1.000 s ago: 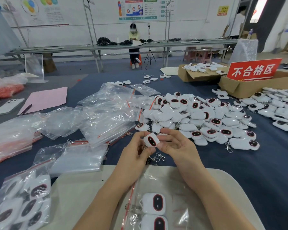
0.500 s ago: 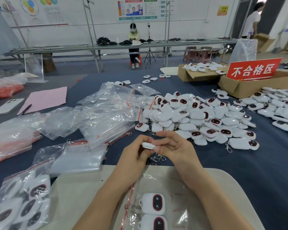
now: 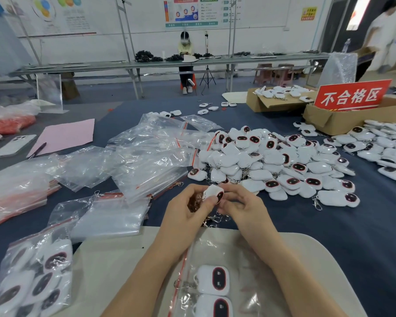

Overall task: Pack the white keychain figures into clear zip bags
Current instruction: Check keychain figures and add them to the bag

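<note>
From my head view, I hold one figure [image 3: 213, 193] up over the near edge of the worktop [image 3: 329, 236], just beyond the board [image 3: 114, 266]. My left hand [image 3: 188, 209] grips its white shell with thumb and fingers, and the chain [image 3: 195, 202] is bunched in that palm. My right hand [image 3: 240, 207] pinches the dark-faced side with curled fingertips. On the board, between my forearms, lies the bag [image 3: 249, 259] with two figures in it already, its red zip strip towards my left arm. The loose pile [image 3: 272, 161] sits mid-worktop to the right, empty bags [image 3: 146, 161] are heaped to the left, and a filled bag [image 3: 32, 282] lies at the near left corner. I judge the figure light and hard with a smooth, somewhat slippery shell, so it is best taken across its edges with the face left alone. The chain will dangle and snag on the zip. The bag is thin and limp, so its mouth needs holding open by the lip.
</note>
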